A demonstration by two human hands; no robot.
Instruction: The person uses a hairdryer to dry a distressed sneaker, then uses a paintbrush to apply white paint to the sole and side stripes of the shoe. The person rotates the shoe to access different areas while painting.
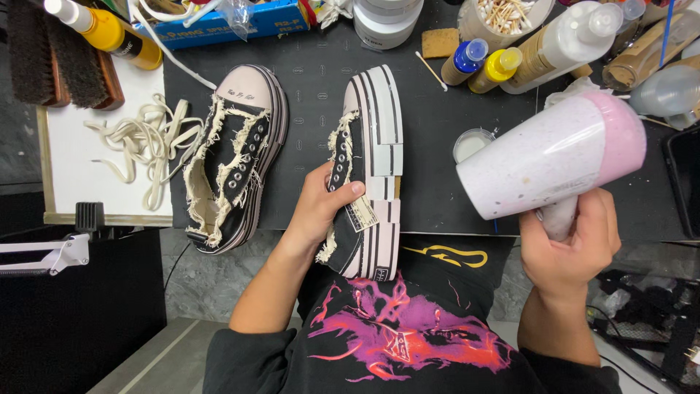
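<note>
My left hand (321,208) grips a black platform sneaker (372,171) with frayed cream edging, tipped on its side so the striped white sole faces right. My right hand (569,244) holds the handle of a white and pink hair dryer (554,157), its nozzle pointing left toward the sneaker's sole. The matching second sneaker (233,157) lies flat on the black mat (313,95) to the left, without laces.
Cream laces (142,142) lie on a white board at left, beside brushes (58,55) and a yellow bottle (117,36). Bottles (561,44), a cup of cotton swabs (503,18), a white jar (386,22) and a small dish (470,142) crowd the back and right.
</note>
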